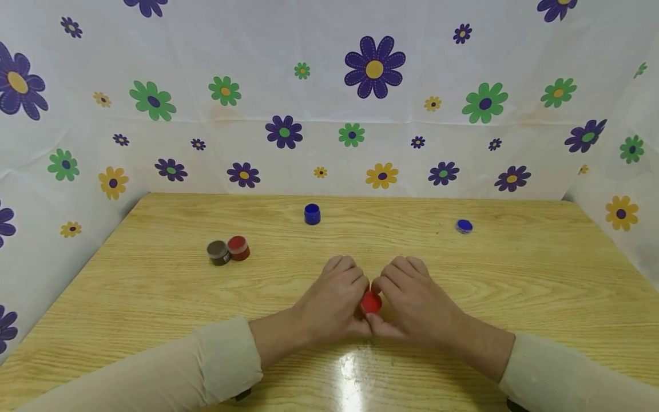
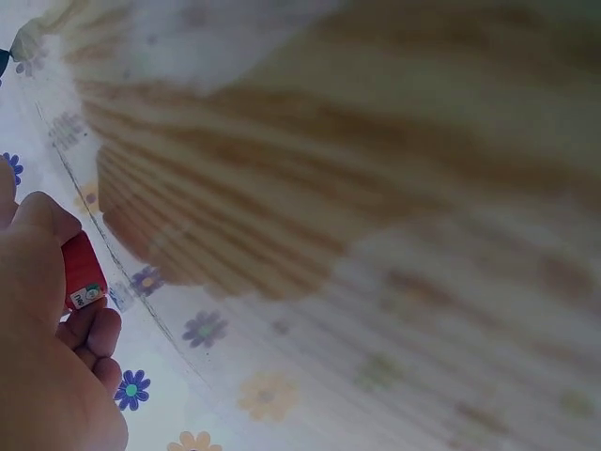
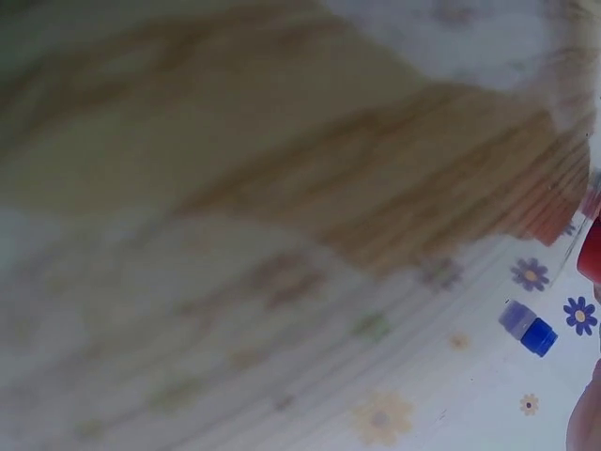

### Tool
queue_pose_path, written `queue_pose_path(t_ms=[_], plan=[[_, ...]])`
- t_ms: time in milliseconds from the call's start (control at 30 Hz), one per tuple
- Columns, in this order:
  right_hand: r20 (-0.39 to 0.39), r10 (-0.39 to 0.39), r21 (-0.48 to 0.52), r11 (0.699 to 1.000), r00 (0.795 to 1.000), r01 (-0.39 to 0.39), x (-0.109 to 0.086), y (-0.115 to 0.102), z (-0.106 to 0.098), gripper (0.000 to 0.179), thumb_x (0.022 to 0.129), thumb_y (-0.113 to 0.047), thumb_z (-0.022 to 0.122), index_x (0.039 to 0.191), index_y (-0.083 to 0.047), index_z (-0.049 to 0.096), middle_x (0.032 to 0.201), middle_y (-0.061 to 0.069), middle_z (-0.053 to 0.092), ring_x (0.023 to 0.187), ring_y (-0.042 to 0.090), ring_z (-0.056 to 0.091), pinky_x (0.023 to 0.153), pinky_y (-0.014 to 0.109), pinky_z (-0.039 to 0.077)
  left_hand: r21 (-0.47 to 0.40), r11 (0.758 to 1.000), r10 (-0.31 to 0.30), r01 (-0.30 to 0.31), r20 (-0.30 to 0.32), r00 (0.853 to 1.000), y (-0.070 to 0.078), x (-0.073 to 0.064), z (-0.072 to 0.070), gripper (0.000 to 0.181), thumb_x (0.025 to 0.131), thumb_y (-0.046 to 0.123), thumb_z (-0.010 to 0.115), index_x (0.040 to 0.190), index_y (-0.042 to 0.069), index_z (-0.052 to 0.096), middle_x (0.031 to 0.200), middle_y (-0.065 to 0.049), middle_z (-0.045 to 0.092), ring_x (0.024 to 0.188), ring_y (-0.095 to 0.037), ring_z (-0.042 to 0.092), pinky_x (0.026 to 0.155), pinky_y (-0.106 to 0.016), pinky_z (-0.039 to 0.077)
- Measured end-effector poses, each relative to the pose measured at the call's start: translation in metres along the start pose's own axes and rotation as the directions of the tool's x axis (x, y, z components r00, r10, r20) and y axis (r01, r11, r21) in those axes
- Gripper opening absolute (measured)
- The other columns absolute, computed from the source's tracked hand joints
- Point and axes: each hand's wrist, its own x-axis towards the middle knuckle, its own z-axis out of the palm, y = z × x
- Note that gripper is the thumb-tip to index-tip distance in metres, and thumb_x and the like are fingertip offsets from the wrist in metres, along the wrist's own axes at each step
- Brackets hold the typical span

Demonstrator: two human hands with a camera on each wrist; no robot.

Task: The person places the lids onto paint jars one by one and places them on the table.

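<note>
Both hands meet over the middle of the table around a small red paint jar [image 1: 371, 302], its round red top facing up. My left hand [image 1: 337, 297] grips the jar from the left with curled fingers. From the other side my right hand [image 1: 414, 300] holds it, thumb at the near edge and fingers curled at the far edge. In the left wrist view the jar's red side [image 2: 83, 268] and a small white label show between thumb and fingers. The right wrist view catches only a sliver of the red jar [image 3: 590, 254]; the fingers hide much of it.
An uncapped blue jar [image 1: 312, 214] stands towards the back of the wooden table [image 1: 154, 297]. Its blue lid [image 1: 464, 226] lies to the right. A dark jar [image 1: 218, 253] and another red jar [image 1: 239, 248] stand side by side on the left. Flowered cloth [image 1: 319, 97] surrounds the table.
</note>
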Motion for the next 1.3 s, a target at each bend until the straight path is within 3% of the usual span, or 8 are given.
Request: queue_pose_path(t_ms=[100,233,400,600,833,1100,1200,1300], plan=[[0.02,0.023,0.036,0.999,1.0,-0.024,-0.001,0.0,-0.001,0.03,0.081,-0.04,0.066,0.092,-0.012,0.063,0.086,-0.002,0.057,0.087,0.017,0.046,0.085,0.036,0.035,-0.005,1.0,-0.005,0.005,0.009,1.0,0.0,0.0,0.0,0.03,0.07,0.04,0.074,0.072,0.016,0.055,0.071,0.007,0.056,0.08,-0.014,0.046,0.081,-0.028,0.036],[0.046,0.086,0.066,0.994,0.995,-0.089,-0.004,0.002,-0.001,0.031,0.082,-0.039,0.066,0.094,-0.011,0.065,0.09,-0.001,0.06,0.089,0.017,0.046,0.087,0.039,0.035,-0.032,0.997,-0.065,0.068,0.087,0.994,-0.002,-0.001,-0.002,0.029,0.072,0.04,0.072,0.074,0.016,0.056,0.072,0.007,0.056,0.081,-0.015,0.045,0.085,-0.03,0.037],[0.099,0.194,0.025,0.98,0.976,-0.197,-0.009,0.006,-0.002,0.032,0.085,-0.042,0.066,0.094,-0.011,0.067,0.091,-0.001,0.06,0.091,0.018,0.047,0.088,0.04,0.035,-0.062,0.982,-0.166,0.179,0.177,0.97,-0.011,-0.007,-0.002,0.027,0.074,0.038,0.071,0.08,0.015,0.059,0.078,0.007,0.055,0.085,-0.015,0.044,0.088,-0.032,0.035],[0.123,0.264,-0.007,0.964,0.957,-0.265,-0.017,0.017,-0.006,0.029,0.086,-0.04,0.067,0.091,-0.011,0.067,0.091,0.0,0.061,0.092,0.02,0.049,0.091,0.044,0.035,-0.07,0.956,-0.263,0.285,0.224,0.938,-0.029,-0.017,-0.007,0.024,0.073,0.035,0.068,0.08,0.014,0.059,0.079,0.007,0.055,0.086,-0.016,0.042,0.09,-0.035,0.033],[0.177,0.394,-0.034,0.918,0.902,-0.394,-0.032,0.039,-0.017,0.027,0.089,-0.038,0.065,0.092,-0.011,0.069,0.095,0.002,0.064,0.096,0.023,0.049,0.096,0.05,0.032,-0.043,0.926,-0.354,0.375,0.248,0.902,-0.052,-0.031,-0.015,0.027,0.073,0.037,0.067,0.081,0.013,0.058,0.081,0.004,0.056,0.088,-0.02,0.043,0.093,-0.041,0.034],[0.172,0.488,-0.098,0.873,0.856,-0.478,-0.049,0.073,-0.029,0.03,0.09,-0.036,0.065,0.094,-0.006,0.069,0.093,0.006,0.065,0.094,0.027,0.049,0.093,0.053,0.031,0.08,0.899,-0.438,0.431,0.183,0.88,-0.083,-0.043,-0.022,0.037,0.074,0.037,0.066,0.09,0.004,0.066,0.093,-0.008,0.065,0.097,-0.029,0.047,0.098,-0.05,0.034],[0.172,0.541,-0.093,0.841,0.823,-0.534,-0.054,0.084,-0.033,0.032,0.091,-0.035,0.064,0.096,-0.004,0.069,0.093,0.009,0.065,0.095,0.029,0.049,0.092,0.055,0.03,0.129,0.874,-0.485,0.469,0.175,0.857,-0.094,-0.045,-0.024,0.039,0.074,0.039,0.064,0.09,0.004,0.065,0.093,-0.01,0.062,0.098,-0.032,0.046,0.096,-0.051,0.032],[0.176,0.598,-0.073,0.8,0.782,-0.595,-0.057,0.093,-0.036,0.036,0.093,-0.036,0.062,0.097,-0.001,0.069,0.094,0.012,0.066,0.098,0.034,0.05,0.089,0.057,0.029,0.173,0.834,-0.549,0.524,0.179,0.816,-0.106,-0.047,-0.027,0.04,0.075,0.041,0.063,0.088,0.004,0.063,0.092,-0.012,0.059,0.101,-0.036,0.045,0.098,-0.054,0.029]])
